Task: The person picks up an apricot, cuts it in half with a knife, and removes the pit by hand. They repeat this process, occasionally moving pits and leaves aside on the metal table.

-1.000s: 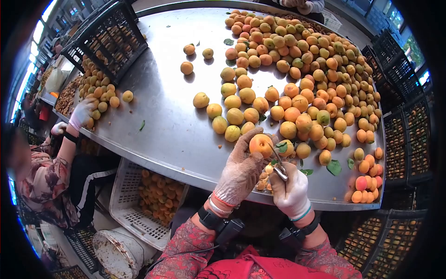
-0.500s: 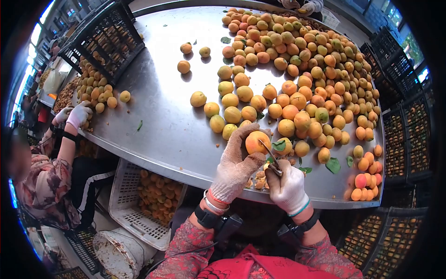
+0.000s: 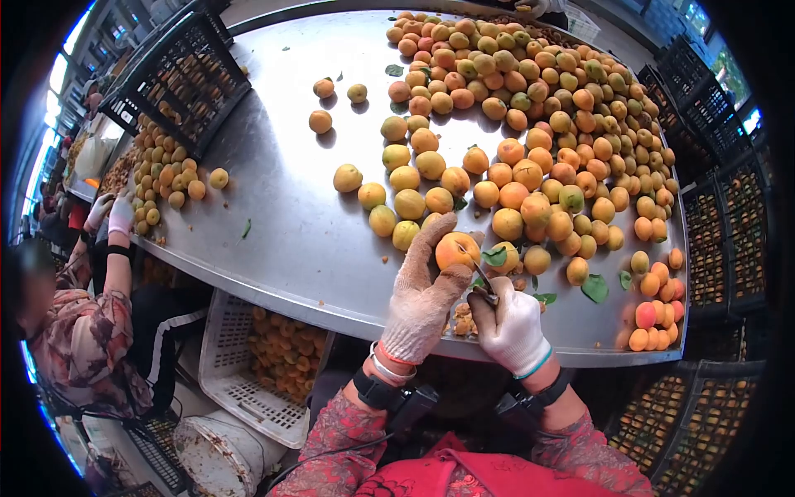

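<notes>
A round orange-yellow apricot (image 3: 455,251) sat in my left hand (image 3: 418,313), its brown-stained, white-knit-gloved fingers and thumb curled around the fruit above the silvery metal table (image 3: 290,215). My right hand (image 3: 513,335), likewise gloved, was closed on a slim grey metal tool (image 3: 486,282), its tip at the fruit's side nearest that hand. Clean work, I judged, called for a firm brace on the fruit, a shallow, steady tip, and my left thumb clear of its path. Half a second earlier, the tool reached farther across the fruit; my left hand's hold looked the same.
</notes>
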